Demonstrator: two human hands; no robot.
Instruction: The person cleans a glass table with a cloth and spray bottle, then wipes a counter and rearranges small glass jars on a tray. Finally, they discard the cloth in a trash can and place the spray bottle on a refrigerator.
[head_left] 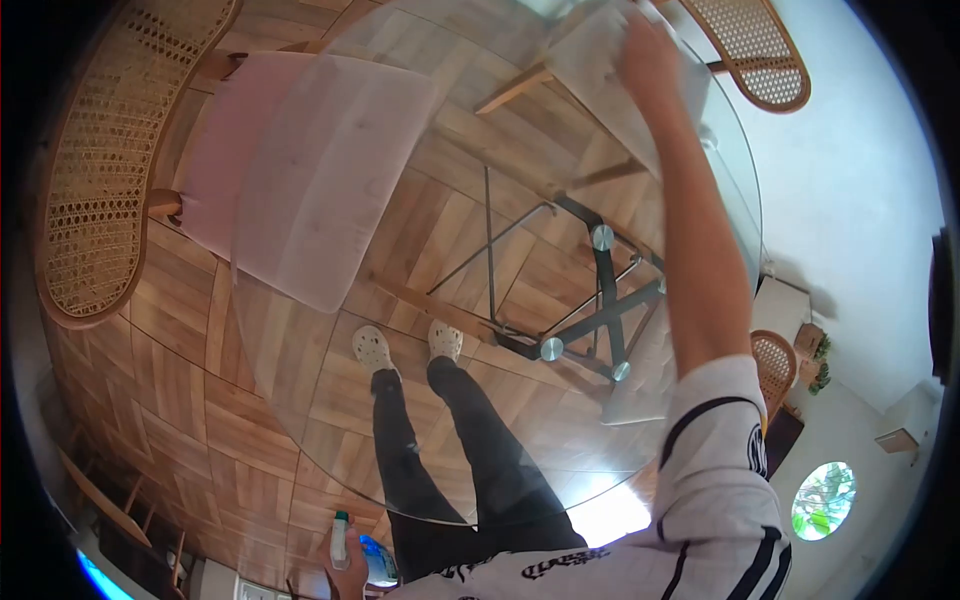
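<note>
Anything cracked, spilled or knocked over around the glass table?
Nothing stands out. The round clear glass tabletop shows no visible crack or spill, and the pink-seated, cane-backed chair looks upright. Can't judge the glass under the blurred right hand.

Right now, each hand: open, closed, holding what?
Left hand: closed on a spray bottle.
Right hand: blurred, open or closed can't be told.

Right arm (703,235) outstretched, right hand (650,55) blurred, left hand (346,570) low, gripping

Bright glare, curved dark edges.
</note>
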